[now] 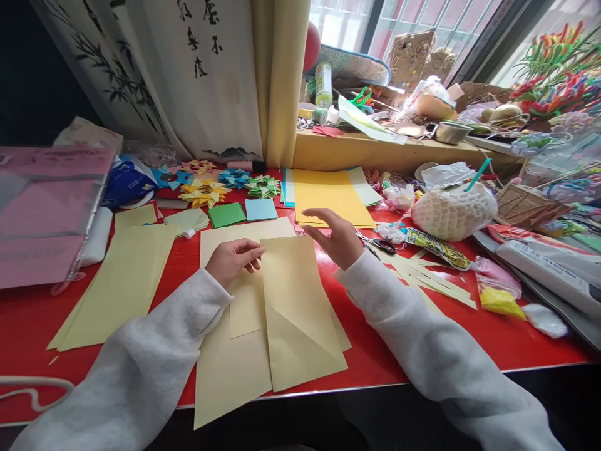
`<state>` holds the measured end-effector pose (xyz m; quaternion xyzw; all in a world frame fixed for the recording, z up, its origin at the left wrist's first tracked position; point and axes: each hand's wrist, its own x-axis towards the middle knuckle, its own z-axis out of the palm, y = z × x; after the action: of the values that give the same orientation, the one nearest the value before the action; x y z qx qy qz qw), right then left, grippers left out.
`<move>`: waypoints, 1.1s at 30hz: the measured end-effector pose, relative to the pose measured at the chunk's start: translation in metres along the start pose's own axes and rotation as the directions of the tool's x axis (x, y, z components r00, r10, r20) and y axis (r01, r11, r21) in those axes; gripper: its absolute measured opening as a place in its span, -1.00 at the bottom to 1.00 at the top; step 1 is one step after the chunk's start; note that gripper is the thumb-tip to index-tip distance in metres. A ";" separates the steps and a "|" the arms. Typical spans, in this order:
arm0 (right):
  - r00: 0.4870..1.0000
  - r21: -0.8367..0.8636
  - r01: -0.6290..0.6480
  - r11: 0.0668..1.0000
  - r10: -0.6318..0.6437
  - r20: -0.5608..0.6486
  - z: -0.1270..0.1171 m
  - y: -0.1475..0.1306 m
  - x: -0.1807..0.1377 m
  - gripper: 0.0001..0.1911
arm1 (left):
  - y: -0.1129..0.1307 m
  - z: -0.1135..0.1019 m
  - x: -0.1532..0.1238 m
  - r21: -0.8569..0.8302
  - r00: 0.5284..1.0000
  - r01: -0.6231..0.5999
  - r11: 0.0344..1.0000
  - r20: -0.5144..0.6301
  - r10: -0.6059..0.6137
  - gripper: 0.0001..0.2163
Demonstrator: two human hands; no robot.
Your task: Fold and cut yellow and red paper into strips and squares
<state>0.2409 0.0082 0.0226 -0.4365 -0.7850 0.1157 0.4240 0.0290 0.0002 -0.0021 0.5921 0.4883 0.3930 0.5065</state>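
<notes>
- From where I stand, with the dial centred on the creased pale-yellow paper sheet [300,307] and twelve towards the curtain, that sheet lies in front of the person, close to the table's near edge, probably for easy reach.
- At eleven, the left hand [235,260] in its grey sleeve pinches the sheet's far corner between thumb and fingertips, which seems to steady it.
- At one, the right hand [334,238] hovers by the other far corner, thumb and forefinger spread wide, gripping nothing.
- The large cream paper sheet [225,382] underneath overhangs the near edge, perhaps serving as a work surface.
- At nine, the fanned pale-yellow paper stack [117,285] sits aside, likely as spare stock.
- At two, the black-handled scissors [387,245] lie near thin pale paper strips [434,280], presumably offcuts pushed clear of the hands.
</notes>
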 end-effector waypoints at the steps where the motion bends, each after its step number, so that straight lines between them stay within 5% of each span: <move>1: 0.995 -0.067 0.057 0.996 -0.052 0.081 0.000 -0.006 0.007 -0.77 | 0.001 0.000 -0.001 0.000 1.000 -0.015 1.000 -0.001 0.015 -0.82; 4: 0.936 -0.159 0.167 0.973 -0.106 0.336 0.013 -0.022 0.028 -0.78 | 0.003 0.000 -0.001 -0.001 0.999 -0.054 0.999 -0.001 0.054 -0.82; 8: 0.900 -0.234 0.133 0.963 -0.018 0.436 0.041 -0.031 0.039 -0.82 | 0.005 -0.002 -0.001 0.007 0.997 -0.079 0.997 -0.012 0.079 -0.79; 15: 0.952 -0.207 0.054 0.977 0.013 0.306 0.043 -0.024 0.035 -0.77 | 0.005 0.001 -0.003 -0.002 0.995 -0.099 0.995 0.005 0.099 -0.82; 33: 0.997 -0.132 0.031 0.991 -0.041 -0.072 -0.029 -0.019 0.058 -0.73 | 0.015 0.004 -0.013 0.016 0.968 -0.143 0.990 0.209 0.137 -0.86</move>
<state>0.2372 0.0369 0.0835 -0.4530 -0.7823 0.0399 0.4257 0.0323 -0.0139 0.0125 0.6707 0.3959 0.3562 0.5162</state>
